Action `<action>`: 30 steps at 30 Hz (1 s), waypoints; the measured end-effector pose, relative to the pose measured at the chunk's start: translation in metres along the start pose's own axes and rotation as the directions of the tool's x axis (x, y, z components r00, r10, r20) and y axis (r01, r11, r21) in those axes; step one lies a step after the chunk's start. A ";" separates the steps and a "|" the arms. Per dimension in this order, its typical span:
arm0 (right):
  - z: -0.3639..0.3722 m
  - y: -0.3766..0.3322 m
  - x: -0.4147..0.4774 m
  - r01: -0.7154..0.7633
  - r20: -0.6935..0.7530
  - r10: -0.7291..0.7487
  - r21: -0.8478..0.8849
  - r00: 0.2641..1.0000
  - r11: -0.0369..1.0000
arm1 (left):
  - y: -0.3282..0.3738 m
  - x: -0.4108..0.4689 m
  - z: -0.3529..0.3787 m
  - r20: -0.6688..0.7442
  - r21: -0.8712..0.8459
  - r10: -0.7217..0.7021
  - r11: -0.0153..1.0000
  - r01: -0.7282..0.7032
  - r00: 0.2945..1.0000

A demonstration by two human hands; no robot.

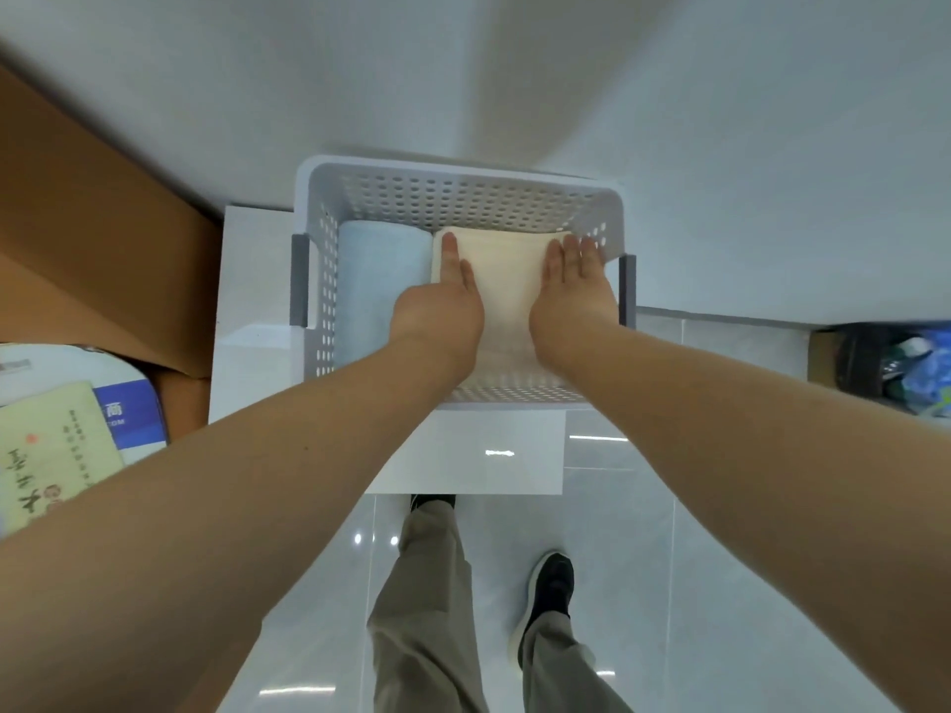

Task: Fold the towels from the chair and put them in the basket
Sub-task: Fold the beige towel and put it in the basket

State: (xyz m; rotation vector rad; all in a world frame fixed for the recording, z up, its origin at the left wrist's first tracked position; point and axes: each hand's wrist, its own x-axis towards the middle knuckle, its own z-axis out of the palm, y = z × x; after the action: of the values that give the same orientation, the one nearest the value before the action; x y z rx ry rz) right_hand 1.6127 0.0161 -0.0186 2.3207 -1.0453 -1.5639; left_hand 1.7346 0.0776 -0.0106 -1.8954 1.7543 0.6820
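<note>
A pale grey perforated basket stands on a white low table against the wall. Inside it, a folded light blue towel lies on the left and a folded cream towel on the right. My left hand lies flat on the cream towel's left edge, fingers together and pointing away. At the towel's right edge my right hand rests flat, between the towel and the basket wall. Neither hand grips the towel. A yellowish printed towel lies at the far left.
A brown cardboard box leans at the left, with a blue and white package below it. A bin with dark bagged rubbish sits at the right. My legs and black shoes stand on the glossy tiled floor.
</note>
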 end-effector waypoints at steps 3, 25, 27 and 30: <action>0.005 -0.003 0.005 -0.023 0.014 0.023 0.015 1.000 1.000 | 0.004 0.007 0.001 0.025 0.061 -0.014 0.998 0.013 1.000; -0.012 0.016 -0.070 0.055 0.023 -0.063 0.278 0.998 0.959 | 0.003 -0.028 -0.027 0.065 0.124 -0.044 0.992 0.036 0.997; -0.017 0.029 -0.110 0.073 -0.009 -0.078 0.446 0.997 0.892 | 0.002 -0.061 -0.047 0.065 0.042 0.003 0.999 -0.005 0.998; -0.015 0.053 -0.166 0.077 -0.096 -0.008 0.747 0.995 0.660 | 0.005 -0.109 -0.066 0.008 -0.100 0.046 0.994 -0.045 0.999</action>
State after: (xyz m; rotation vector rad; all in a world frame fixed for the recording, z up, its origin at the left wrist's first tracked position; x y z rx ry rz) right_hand 1.5661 0.0761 0.1394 2.8786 -1.9190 -1.1286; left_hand 1.7262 0.1185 0.1096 -1.9185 1.7931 0.8082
